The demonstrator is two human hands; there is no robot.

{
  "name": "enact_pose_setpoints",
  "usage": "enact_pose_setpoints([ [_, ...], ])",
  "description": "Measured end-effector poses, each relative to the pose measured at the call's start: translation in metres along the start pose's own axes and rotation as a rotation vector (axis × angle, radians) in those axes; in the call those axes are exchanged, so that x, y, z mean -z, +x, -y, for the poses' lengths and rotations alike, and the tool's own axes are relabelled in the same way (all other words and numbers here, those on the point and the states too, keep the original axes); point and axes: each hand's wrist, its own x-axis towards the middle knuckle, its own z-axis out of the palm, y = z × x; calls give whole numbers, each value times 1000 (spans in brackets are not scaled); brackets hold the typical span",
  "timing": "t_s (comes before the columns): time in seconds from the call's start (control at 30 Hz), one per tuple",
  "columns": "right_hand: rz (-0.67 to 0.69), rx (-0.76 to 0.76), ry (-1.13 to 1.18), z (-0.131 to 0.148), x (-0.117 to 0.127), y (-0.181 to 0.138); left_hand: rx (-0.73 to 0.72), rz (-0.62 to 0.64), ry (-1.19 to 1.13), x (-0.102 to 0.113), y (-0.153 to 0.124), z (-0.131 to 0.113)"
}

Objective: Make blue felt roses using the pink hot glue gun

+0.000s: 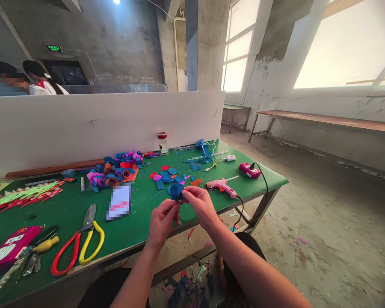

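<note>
The right hand [199,202] has its grip closed on the right side of a blue, rose-shaped flower of thin, crinkled material [175,191], with thumb and fingertips pinched together. The left hand [165,215] has its grip closed low on the same flower, apparently at its base, perhaps to steady it while leaving the curled top uncovered. The flower is held just above the near edge of the green tabletop [141,226], close to the person's body, where both hands meet easily.

Just beyond it lie loose blue, red, orange and pink cut pieces [172,171], seemingly kept within reach. To the right, near that edge, a pink plastic glue gun [223,186] rests with its nozzle toward the pieces, its handle turned toward the right arm. A magenta box with a black plug [250,170] sits by the right edge, probably to keep its cord off the work.

Toward the far edge, left of the pieces, multicoloured finished-looking flowers [114,171] are heaped together. Scissors with one red and one yellow handle [78,244] lie by the near left edge, handles toward the person.
</note>
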Motion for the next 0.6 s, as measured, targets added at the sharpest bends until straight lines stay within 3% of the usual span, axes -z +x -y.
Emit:
enact_pose_setpoints([
  [0.6, -21, 29, 21, -4, 4, 1, 7, 8, 7, -2, 0, -3],
])
